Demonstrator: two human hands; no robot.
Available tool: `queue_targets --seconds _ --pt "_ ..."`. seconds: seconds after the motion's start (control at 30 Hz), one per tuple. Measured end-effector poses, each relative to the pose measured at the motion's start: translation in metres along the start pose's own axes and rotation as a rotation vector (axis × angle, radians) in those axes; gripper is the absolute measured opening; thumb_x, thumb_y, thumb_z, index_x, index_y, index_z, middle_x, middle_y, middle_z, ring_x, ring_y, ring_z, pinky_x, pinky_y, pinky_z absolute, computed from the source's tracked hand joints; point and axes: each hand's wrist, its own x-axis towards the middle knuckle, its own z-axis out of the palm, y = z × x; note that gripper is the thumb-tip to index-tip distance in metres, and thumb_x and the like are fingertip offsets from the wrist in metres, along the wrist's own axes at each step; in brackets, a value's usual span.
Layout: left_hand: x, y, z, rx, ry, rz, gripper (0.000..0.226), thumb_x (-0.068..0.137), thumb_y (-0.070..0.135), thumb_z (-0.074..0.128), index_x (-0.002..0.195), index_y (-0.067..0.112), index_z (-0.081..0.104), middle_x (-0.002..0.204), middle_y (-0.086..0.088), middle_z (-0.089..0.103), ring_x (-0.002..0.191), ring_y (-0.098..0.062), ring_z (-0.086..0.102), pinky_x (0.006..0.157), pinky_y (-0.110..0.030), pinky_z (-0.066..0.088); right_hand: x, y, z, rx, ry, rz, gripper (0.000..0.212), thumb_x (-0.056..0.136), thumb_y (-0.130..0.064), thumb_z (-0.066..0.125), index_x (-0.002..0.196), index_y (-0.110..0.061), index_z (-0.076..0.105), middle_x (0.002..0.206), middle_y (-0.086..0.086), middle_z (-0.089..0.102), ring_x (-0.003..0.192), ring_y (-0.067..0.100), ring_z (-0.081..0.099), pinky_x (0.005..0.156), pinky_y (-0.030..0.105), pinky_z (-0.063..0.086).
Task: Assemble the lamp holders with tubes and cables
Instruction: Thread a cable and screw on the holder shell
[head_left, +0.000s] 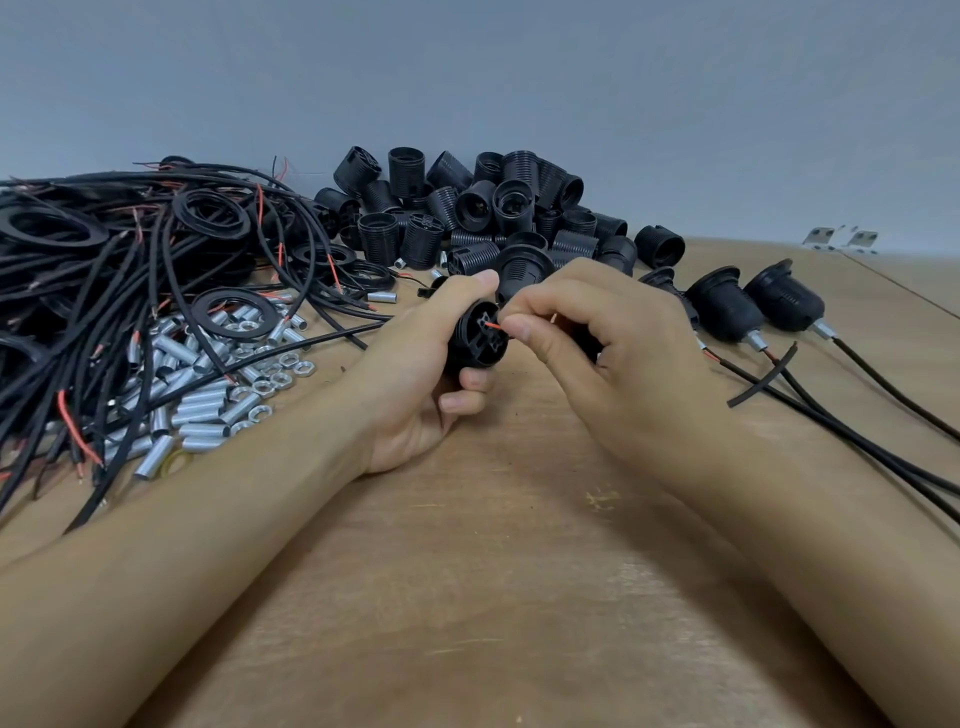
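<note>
— Red wire (492, 326) tip, where's it lying?
— Just at the lamp holder (478, 340) base, near centre of the wooden table (483, 571), its length running left-right into the socket end.
— Hands?
— Left hand (415, 379) wraps the holder; right hand (582, 332) pinches the wire, closest to it. I'd judge it feeds leftward next.
— Surroundings?
— Cables (130, 270) far left, finished holders (753, 306) right.

Three finished lamp holders (727, 306), two hands (415, 374)
</note>
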Motion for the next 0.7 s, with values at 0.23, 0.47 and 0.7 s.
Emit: queue_targets --seconds 0.23,0.47,0.7 --pt "-0.002 0.0 0.002 -0.079 -0.009 0.039 0.027 0.095 0.039 0.057 0.081 0.018 0.049 0.067 0.002 0.044 0.044 -0.007 0.035 0.031 -0.016 0.023 0.0 0.006 0.002 -0.027 -0.015 0.071 0.009 0.094 -0.01 0.064 0.091 -0.006 0.071 0.079 -0.006 0.058 0.07 -0.001 0.047 0.071 0.006 0.033" --pt "0.002 -0.005 -0.001 0.076 0.037 0.099 0.033 0.099 0.044 0.051 0.075 0.021 0.047 0.068 -0.005 0.035 0.047 -0.011 0.031 0.033 -0.016 0.028 -0.001 0.006 0.004 0.007 -0.016 0.101 0.008 0.093 -0.015 0.065 0.091 -0.01 0.071 0.078 -0.006 0.059 0.071 0.004 0.05 0.07 0.01 0.035" --pt "0.008 -0.009 -0.003 0.056 0.055 0.105 0.034 0.098 0.042 0.053 0.073 0.02 0.049 0.065 -0.004 0.038 0.041 -0.009 0.036 0.033 -0.017 0.03 -0.005 0.004 0.003 0.04 -0.014 0.039 0.007 0.089 -0.006 0.068 0.094 -0.008 0.073 0.084 0.005 0.065 0.067 0.016 0.055 0.065 0.024 0.044"
